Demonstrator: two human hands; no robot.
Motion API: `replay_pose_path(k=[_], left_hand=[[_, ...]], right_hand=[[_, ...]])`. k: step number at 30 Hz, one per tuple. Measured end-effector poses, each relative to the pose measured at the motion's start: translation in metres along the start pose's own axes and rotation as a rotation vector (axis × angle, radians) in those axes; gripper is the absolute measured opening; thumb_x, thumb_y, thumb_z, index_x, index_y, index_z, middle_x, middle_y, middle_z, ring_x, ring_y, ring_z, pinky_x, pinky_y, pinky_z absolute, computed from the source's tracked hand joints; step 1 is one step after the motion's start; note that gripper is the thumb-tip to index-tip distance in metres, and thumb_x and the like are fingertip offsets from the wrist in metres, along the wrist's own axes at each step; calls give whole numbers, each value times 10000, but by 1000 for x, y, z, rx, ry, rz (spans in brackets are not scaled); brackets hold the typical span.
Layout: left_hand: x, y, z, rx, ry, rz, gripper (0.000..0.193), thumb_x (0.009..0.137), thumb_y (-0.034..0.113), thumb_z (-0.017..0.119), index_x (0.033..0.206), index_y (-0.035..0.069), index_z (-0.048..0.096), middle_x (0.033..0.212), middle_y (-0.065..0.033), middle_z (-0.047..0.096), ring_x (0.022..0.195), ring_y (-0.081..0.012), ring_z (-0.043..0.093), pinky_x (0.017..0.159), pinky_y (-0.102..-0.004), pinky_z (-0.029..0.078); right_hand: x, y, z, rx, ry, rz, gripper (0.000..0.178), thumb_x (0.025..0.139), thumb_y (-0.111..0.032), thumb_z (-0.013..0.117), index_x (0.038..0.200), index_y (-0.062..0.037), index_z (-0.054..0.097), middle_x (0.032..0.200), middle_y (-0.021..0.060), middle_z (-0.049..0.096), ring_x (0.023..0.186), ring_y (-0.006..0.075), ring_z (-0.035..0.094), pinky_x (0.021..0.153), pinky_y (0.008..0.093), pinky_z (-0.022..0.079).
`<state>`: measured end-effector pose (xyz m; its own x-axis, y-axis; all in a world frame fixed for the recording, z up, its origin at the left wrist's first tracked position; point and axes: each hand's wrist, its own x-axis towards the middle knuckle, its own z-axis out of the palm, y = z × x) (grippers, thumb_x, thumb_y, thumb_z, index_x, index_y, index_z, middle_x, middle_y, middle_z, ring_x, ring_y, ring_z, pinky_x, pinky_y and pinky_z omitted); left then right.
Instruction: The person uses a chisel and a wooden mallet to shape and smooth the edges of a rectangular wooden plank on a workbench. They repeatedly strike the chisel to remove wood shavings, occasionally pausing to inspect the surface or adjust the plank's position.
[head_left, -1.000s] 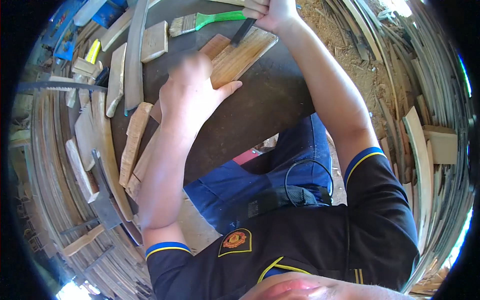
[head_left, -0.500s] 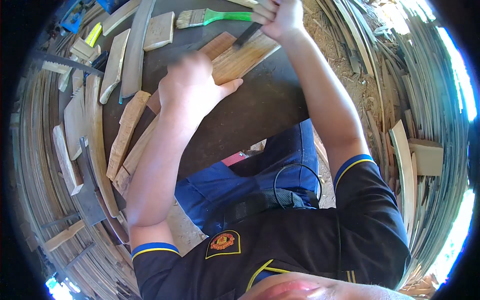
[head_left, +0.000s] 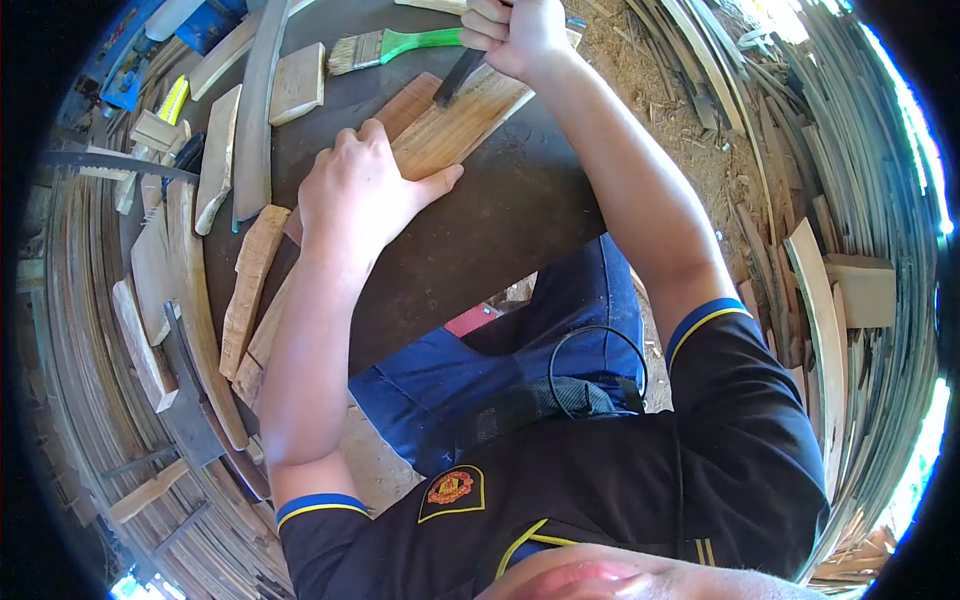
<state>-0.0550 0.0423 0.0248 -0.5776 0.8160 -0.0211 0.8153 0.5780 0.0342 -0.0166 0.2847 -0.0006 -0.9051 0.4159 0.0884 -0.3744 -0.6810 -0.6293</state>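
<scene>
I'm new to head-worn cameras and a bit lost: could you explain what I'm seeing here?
There's no machine: these are a person's two bare hands. A wide fisheye camera on the person's head looks down, so straight edges bend near the rim. Left in the picture is the person's left.

The right hand holds a dark, flat tool, its lower end at the light board. The left hand is at the board's near end, thumb spread; what its fingers grip is hidden.

On the dark table are also a reddish strip, a green-handled brush and wood pieces.
</scene>
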Motion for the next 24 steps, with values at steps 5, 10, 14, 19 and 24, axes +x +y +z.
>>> replay_pose_path(k=[5, 10, 14, 19, 24], left_hand=[[-2, -4, 3, -11, 30, 1, 914, 745, 734, 707, 1161, -74, 606, 1096, -276, 677, 1043, -388, 690, 896, -455, 564], [2, 0, 1, -19, -5, 8, 934, 749, 734, 703, 1195, -80, 597, 1129, -284, 667, 1057, -397, 682, 904, -461, 557], [-1, -8, 13, 4, 173, 64, 810, 704, 716, 753, 1001, -29, 630, 966, -231, 690, 934, -377, 716, 793, -453, 597], [0, -3, 1, -18, -4, 5, 942, 745, 727, 708, 1218, -80, 591, 1132, -287, 663, 1071, -399, 675, 908, -465, 552], [0, -3, 0, -24, 4, 9, 948, 737, 736, 707, 1217, -75, 592, 1131, -282, 665, 1068, -404, 675, 910, -470, 550]], right_hand=[[-1, -21, -3, -50, 146, -71, 524, 1043, -468, 459, 602, -230, 304, 513, -57, 197, 417, 122, 185, 423, 304, 162], [-2, -37, -26, -53, 97, -99, 535, 1034, -496, 468, 599, -234, 300, 518, -65, 193, 413, 120, 180, 422, 304, 160], [-1, 2, 6, -8, -31, 16, 557, 1022, -536, 479, 596, -231, 290, 516, -61, 186, 418, 123, 178, 437, 304, 166], [-3, -10, -1, -37, -3, 2, 560, 1036, -514, 454, 585, -230, 280, 504, -59, 195, 406, 123, 176, 420, 307, 159], [-4, -39, -19, -57, -56, -5, 553, 1044, -491, 443, 587, -228, 277, 494, -65, 178, 387, 109, 163, 402, 296, 139]])
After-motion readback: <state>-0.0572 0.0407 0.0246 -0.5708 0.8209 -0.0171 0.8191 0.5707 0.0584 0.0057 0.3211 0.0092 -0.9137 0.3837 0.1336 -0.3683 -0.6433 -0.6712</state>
